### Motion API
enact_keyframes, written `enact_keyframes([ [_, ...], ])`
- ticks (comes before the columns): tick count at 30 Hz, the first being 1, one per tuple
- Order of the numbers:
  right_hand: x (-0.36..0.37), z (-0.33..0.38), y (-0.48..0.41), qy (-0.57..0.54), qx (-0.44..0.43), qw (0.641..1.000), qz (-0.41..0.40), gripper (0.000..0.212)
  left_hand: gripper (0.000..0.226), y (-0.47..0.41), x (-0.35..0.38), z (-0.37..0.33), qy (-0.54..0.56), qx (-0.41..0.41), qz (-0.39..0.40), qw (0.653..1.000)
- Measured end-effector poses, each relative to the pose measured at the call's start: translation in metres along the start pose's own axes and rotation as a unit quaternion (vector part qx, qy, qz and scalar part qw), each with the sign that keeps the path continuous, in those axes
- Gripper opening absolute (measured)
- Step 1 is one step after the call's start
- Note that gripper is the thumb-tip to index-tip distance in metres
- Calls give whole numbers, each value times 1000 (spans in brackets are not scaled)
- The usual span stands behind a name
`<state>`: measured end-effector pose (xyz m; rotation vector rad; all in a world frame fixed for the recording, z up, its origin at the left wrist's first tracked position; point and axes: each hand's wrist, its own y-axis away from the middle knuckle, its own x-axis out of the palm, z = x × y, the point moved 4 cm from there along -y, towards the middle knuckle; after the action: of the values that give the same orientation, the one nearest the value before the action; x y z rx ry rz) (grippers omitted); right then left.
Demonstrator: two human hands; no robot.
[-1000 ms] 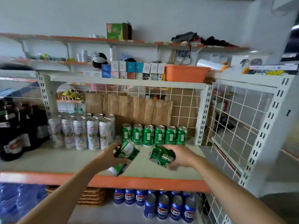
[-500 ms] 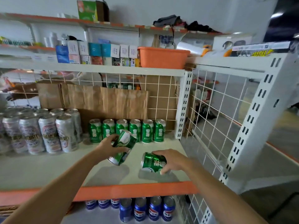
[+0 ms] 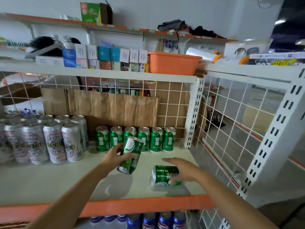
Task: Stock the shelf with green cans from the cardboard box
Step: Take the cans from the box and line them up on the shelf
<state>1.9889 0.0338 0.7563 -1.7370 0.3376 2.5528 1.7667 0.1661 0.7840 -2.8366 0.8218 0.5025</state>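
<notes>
Several green cans [image 3: 156,139] stand upright in a row at the back of the white shelf [image 3: 49,182]. My left hand [image 3: 113,156] grips another green can [image 3: 132,154], tilted, just in front of that row. A further green can [image 3: 162,176] lies on its side near the shelf's front right. My right hand [image 3: 184,171] is over it, fingers stretched out and lifted off its far side, thumb touching its near side. The cardboard box is out of view.
Tall silver cans [image 3: 52,141] fill the shelf's left side. A wire grid [image 3: 231,129] closes the right side and another backs the shelf, with flat cardboard [image 3: 115,106] behind it. Blue cans [image 3: 163,220] stand on the shelf below. An orange basket [image 3: 173,63] sits above.
My right hand lowered its can onto the shelf on its side and loosened its fingers. My left hand carried its can forward toward the back row. The view shifted right.
</notes>
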Motion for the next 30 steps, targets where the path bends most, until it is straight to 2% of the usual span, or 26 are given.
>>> enact_keyframes([
  [3,-10,18,-1,-108,-19,992,-67,89,30,2,0,1,39,0,21,999],
  [4,-12,26,-3,-146,-23,985,-86,91,35,5,-1,-2,52,3,33,998],
  [7,-18,50,-10,-277,-51,952,-122,94,89,5,-1,-3,52,15,73,996],
  [8,-21,58,-12,-312,-67,939,-128,95,102,5,-2,-4,51,24,82,995],
  [9,-23,65,-15,-338,-80,928,-133,99,105,4,-2,-5,50,26,94,994],
  [12,-28,82,-23,-376,-100,912,-132,105,77,4,4,-13,52,49,135,988],
  [15,-33,93,-26,-363,-111,915,-136,77,60,3,10,-19,65,70,154,983],
  [18,-40,94,-29,-349,-115,917,-154,60,66,2,10,-19,74,86,145,983],
  [22,-46,94,-29,-371,-126,897,-204,54,78,0,6,-18,130,98,107,981],
  [25,-50,90,-29,-411,-116,871,-242,53,105,-5,0,-11,189,87,74,975],
  [27,-49,87,-29,-456,-108,847,-250,49,108,-5,-1,-6,215,88,67,970],
  [30,-47,87,-27,-506,-99,817,-259,57,110,-4,6,-1,254,88,78,960],
])
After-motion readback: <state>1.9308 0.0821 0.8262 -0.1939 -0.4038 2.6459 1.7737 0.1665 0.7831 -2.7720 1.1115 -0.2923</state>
